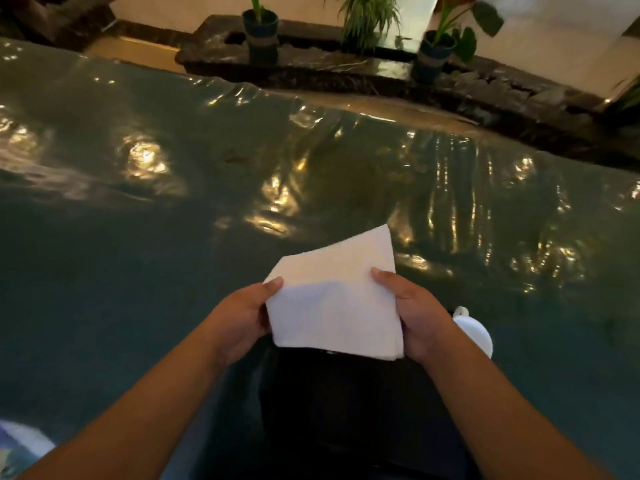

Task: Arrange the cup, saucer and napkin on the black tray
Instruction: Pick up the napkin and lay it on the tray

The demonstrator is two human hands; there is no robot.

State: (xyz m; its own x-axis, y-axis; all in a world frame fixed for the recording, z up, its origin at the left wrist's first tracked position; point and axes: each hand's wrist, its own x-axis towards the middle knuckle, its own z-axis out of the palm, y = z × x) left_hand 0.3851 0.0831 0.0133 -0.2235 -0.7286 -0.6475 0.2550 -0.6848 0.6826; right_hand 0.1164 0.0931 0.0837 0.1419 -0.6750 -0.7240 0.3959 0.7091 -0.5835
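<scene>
Above the tray (pixel 346 403), both hands (pixel 242 320) pinch the napkin (pixel 332 299).

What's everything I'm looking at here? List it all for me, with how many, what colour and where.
napkin: one, white, folded, held up in both hands above the tray's far end
tray: one, black, on the table right in front of the person
cup: one, white, handle showing, on the table just right of the tray, partly hidden by the right hand
table cover: one, dark green, shiny and wrinkled, over the whole table
potted plants: three, green leaves, two in dark pots, on the dark ledge beyond the table
left hand: one, gripping the napkin's left edge
right hand: one, gripping the napkin's right edge
</scene>
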